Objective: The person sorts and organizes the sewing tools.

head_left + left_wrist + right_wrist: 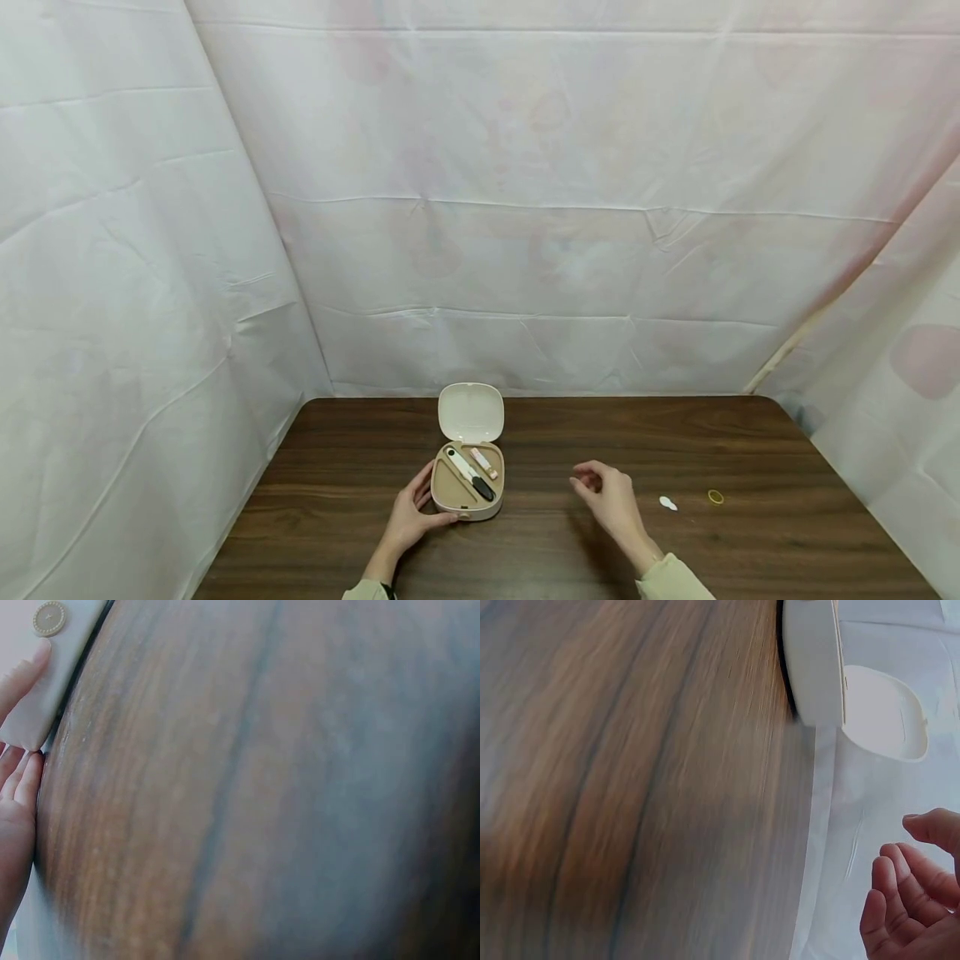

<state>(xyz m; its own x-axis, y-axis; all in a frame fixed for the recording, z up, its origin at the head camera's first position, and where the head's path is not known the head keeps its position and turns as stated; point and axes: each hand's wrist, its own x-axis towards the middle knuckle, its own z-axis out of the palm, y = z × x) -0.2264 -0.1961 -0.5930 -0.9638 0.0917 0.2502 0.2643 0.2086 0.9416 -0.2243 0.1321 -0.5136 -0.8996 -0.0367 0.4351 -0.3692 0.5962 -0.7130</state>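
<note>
A small cream box point(467, 514) with a tan divided tray stands on the table, its white lid point(471, 412) raised at the back. My left hand point(408, 521) holds it by the left front corner, fingers along the side and thumb at the front. The thumb lies beside a round beaded button point(49, 619) in the left wrist view. In the tray lie a slim white-and-black tool point(471, 474) and a small pinkish-white piece point(484, 463) with a gold-toned end; their exact kinds are unclear. To the box's right, my right hand point(611, 500) hovers with loosely curled fingers, holding nothing visible.
On the dark wooden table point(540, 550), a small white flat piece point(667, 503) and a yellow ring point(716, 497) lie right of my right hand. Pale cloth point(525, 250) hangs behind the table and along both sides.
</note>
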